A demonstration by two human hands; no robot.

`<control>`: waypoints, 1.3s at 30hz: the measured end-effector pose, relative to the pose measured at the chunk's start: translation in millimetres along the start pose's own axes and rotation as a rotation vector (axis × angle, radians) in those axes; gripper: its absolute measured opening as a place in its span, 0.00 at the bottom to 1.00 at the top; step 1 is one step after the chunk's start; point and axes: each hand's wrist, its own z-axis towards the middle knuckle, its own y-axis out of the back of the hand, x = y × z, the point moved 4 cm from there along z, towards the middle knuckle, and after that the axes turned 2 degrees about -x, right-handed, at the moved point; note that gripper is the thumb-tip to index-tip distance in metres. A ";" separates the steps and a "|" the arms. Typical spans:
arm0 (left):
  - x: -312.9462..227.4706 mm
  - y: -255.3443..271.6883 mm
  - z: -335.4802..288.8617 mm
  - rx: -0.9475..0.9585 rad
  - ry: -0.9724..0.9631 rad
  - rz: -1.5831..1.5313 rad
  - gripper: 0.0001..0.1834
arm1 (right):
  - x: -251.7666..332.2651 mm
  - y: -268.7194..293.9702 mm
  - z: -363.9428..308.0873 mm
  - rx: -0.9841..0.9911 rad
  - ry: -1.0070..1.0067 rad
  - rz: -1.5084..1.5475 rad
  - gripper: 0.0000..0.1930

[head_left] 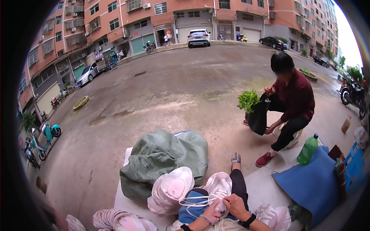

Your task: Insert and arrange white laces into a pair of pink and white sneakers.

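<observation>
Left hand (pixel 211 212) grasping near end of pink-white stack (pixel 219 182); right hand (pixel 236 206) just beside, hold unclear.

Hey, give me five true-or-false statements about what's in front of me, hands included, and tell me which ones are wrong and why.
1. Your left hand and right hand are close together by the white cord. True.
2. The large green sack lies to the right of your hands. False: the green sack is to their left and farther away.
3. The person in dark red has a dark bag with leafy greens sticking out. True.
4. The green bottle has no cap. False: a green cap is on it.
5. A dark band is on your right wrist. True.
</observation>
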 end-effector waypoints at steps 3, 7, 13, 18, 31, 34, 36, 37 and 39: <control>0.2 3.6 8.7 -0.035 -0.049 -0.004 0.14 | 2.9 1.6 -2.0 -0.012 0.030 -0.001 0.07; -1.5 6.0 8.5 -0.115 -0.031 0.003 0.11 | 9.5 0.5 -4.0 -0.034 0.067 -0.061 0.07; -2.8 11.6 14.8 -0.087 -0.033 0.006 0.09 | 11.8 -0.5 -0.5 -0.007 0.070 -0.112 0.06; -7.6 7.8 7.8 0.024 -0.004 0.000 0.10 | 12.6 -0.2 1.7 -0.022 0.040 -0.112 0.07; -0.9 10.4 17.7 -0.250 -0.082 0.007 0.13 | 10.6 -2.5 0.0 -0.008 0.039 -0.093 0.06; -0.7 0.3 13.9 -0.174 -0.060 0.071 0.13 | 8.0 -0.8 -0.9 -0.027 0.022 -0.087 0.06; -0.6 1.9 9.8 -0.234 -0.052 0.045 0.13 | 10.9 -3.3 -2.4 -0.009 0.026 -0.102 0.05; -1.7 2.8 3.7 -0.255 -0.052 0.021 0.13 | 13.6 -9.2 -0.7 0.005 0.042 -0.118 0.04; -6.0 8.1 -1.0 -0.085 -0.038 -0.056 0.13 | 5.5 -17.8 1.1 -0.051 0.053 0.001 0.04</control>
